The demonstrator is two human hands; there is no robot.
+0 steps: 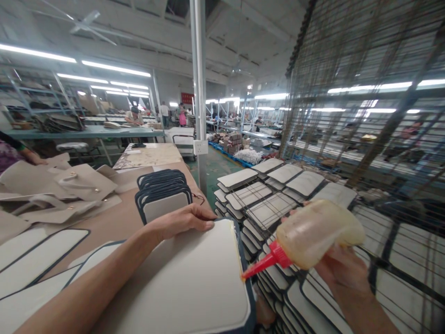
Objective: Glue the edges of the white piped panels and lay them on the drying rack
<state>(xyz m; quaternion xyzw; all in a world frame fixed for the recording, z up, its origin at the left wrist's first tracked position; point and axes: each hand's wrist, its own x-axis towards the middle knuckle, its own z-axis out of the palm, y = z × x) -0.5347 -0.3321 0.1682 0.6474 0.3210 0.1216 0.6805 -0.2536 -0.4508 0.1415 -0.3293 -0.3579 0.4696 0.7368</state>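
Note:
A large off-white panel [194,278] with rounded corners and a dark blue edge fills the lower middle of the head view. My left hand [187,220] pinches its far edge, thumb on the white face and fingers towards the rim. In my right hand [342,264] is a translucent, yellowish glue bottle [309,232], tipped down to the left. Its red nozzle [264,265] meets the panel's right edge. A thin pale yellow line of glue [236,236] runs along that edge beyond the tip.
A stack of dark-edged panels [163,195] stands on the brown table [114,204]. Beige bag pieces [83,181] lie at left, near another person's hand [34,157]. At right, wire racks [267,199] hold many panels, with one rack tilted upright. A white post [199,93] rises beyond the table.

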